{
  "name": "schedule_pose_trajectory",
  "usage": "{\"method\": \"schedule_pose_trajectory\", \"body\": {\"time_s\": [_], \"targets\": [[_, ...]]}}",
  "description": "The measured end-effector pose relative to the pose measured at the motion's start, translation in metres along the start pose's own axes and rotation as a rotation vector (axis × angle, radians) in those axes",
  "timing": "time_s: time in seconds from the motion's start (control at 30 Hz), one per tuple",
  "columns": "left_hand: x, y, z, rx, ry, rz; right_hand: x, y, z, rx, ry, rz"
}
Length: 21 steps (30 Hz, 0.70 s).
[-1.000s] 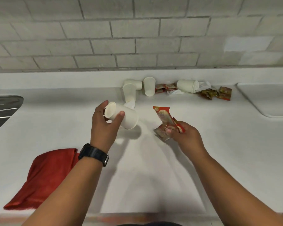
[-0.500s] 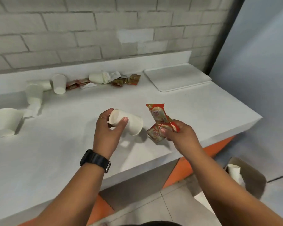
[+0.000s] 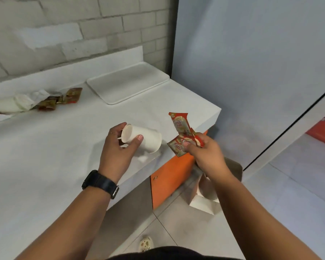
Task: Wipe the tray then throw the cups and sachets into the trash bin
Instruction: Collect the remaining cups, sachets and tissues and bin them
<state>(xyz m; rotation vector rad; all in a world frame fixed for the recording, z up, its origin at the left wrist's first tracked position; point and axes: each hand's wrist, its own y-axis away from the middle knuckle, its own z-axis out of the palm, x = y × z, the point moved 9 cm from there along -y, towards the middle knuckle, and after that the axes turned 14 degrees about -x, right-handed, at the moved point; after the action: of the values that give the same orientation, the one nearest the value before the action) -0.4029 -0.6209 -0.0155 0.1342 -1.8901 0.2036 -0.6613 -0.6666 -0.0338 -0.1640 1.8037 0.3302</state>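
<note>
My left hand grips a white paper cup on its side, above the counter's front edge. My right hand pinches red and white sachets just past the counter's corner. Below my right forearm stands the trash bin, a white box with a brown flap, mostly hidden by the arm. The white tray lies bare at the counter's far right end. A tipped cup with crumpled paper and brown sachets lies along the back wall at left.
The white counter ends at a corner on the right, with orange cabinet fronts below. A grey partition wall rises to the right. Tiled floor and one foot show at the bottom.
My view has swung right, away from the red cloth and cup cluster. Both hands, still holding the cup and sachets, now sit at the counter's right corner, the right hand over the bin.
</note>
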Motion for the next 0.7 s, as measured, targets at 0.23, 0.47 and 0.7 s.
{"method": "schedule_pose_trajectory", "body": {"time_s": [0.23,0.47,0.7], "targets": [[0.005,-0.051,0.109,-0.338,-0.011,0.02,0.051,0.001,-0.088,0.244,-0.03,0.124],[-0.016,-0.068,0.197,-0.547,-0.072,-0.029,0.118,0.011,-0.161,0.396,0.097,0.282],[-0.046,-0.092,0.286,-0.562,-0.194,-0.177,0.223,-0.037,-0.235,0.287,0.252,0.517]]}}
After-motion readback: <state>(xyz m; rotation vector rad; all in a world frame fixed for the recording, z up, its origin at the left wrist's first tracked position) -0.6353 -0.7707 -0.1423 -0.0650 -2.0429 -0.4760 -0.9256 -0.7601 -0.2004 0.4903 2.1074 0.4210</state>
